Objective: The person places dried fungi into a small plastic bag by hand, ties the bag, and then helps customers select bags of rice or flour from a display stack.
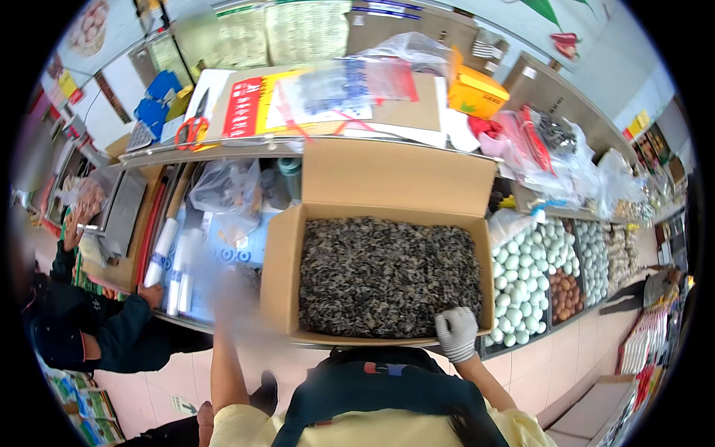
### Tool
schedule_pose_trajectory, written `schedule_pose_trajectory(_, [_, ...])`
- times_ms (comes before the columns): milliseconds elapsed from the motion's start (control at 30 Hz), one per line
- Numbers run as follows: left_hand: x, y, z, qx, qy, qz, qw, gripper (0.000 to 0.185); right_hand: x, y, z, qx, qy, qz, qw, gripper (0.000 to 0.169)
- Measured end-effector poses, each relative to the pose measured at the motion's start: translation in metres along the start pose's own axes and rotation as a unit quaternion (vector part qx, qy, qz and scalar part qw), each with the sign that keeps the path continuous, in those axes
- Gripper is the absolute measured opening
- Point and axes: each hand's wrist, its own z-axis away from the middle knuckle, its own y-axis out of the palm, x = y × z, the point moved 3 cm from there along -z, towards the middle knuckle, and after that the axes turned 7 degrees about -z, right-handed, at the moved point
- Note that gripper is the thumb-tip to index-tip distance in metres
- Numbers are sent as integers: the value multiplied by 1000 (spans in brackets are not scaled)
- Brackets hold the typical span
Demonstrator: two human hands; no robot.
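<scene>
An open cardboard box [282, 268] stands before me, filled with dark, dried, crinkled flakes [388, 276] that look like wood ear fungus. My right hand [458, 334], in a striped knit glove, rests with curled fingers on the box's near right edge. Left of the box, my left hand [232, 296] is a blur; its fingers and anything in it cannot be made out. Beneath and beyond that blur lie a blue patterned surface [215, 285] and white rolls [180, 274].
Pale eggs [519, 290] and brown eggs [565, 293] fill trays on the right. A shelf edge [234, 151] behind the box bears orange-handled scissors [192, 131], papers and plastic bags [558, 145]. Another person [111, 335] is close on the left, one hand by the rolls.
</scene>
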Motion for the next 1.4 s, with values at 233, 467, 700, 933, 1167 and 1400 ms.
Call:
schedule_pose_trajectory(233, [-132,75,74,108,122,-29,986,55,-20,3,-4,-77,30,35,996,12])
schedule_pose_trajectory(467, [-366,74,-65,-137,507,-150,838,19,-21,2,-1,-79,101,43,991,14])
schedule_pose_trajectory(700, [-445,169,-223,-23,363,-176,915,31,-30,9,-9,-103,107,42,988,15])
schedule_pose_trajectory(933, [-439,220,-224,-38,287,-237,927,23,-30,4,-4,-92,115,48,988,14])
schedule_pose_trajectory(1167, [-454,198,-247,-6,244,-211,946,19,-33,5,-7,-89,81,27,992,14])
schedule_pose_trajectory(1400, [-464,152,-211,-158,246,-58,955,24,-30,-2,-11,-80,71,-24,994,15])
